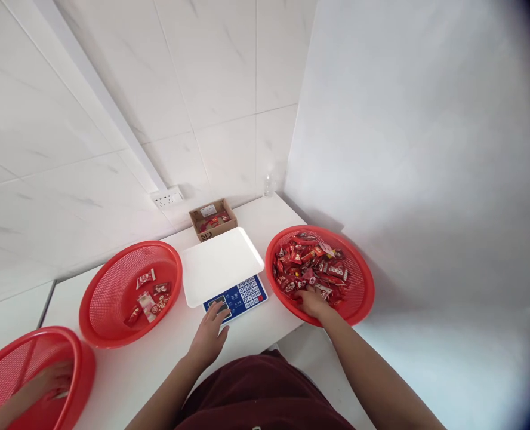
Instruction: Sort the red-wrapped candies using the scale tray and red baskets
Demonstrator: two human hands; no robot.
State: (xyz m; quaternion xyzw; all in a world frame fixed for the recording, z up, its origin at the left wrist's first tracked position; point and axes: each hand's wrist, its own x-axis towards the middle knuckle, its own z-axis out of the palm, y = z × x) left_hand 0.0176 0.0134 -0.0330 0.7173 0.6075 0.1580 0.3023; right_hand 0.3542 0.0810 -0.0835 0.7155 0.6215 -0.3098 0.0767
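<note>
My left hand (210, 335) hovers at the blue keypad panel of a white weighing scale (220, 266), its fingers apart and covering part of the display. The scale's white pan holds nothing. On the right, my right hand (312, 301) reaches into a red mesh basket (361, 280) full of wrapped candies (312, 263). Its fingertips are down among the red wrappers near the basket's front side, so whether they grip a candy is hidden.
Left of the scale stands another red basket (108, 286) with several wrapped candies. Another person's hand (54, 379) is inside a third red basket (81, 382) at lower left. Behind the scale are a cardboard box (218, 230) with red packets and a clear bottle (268, 186) near the wall.
</note>
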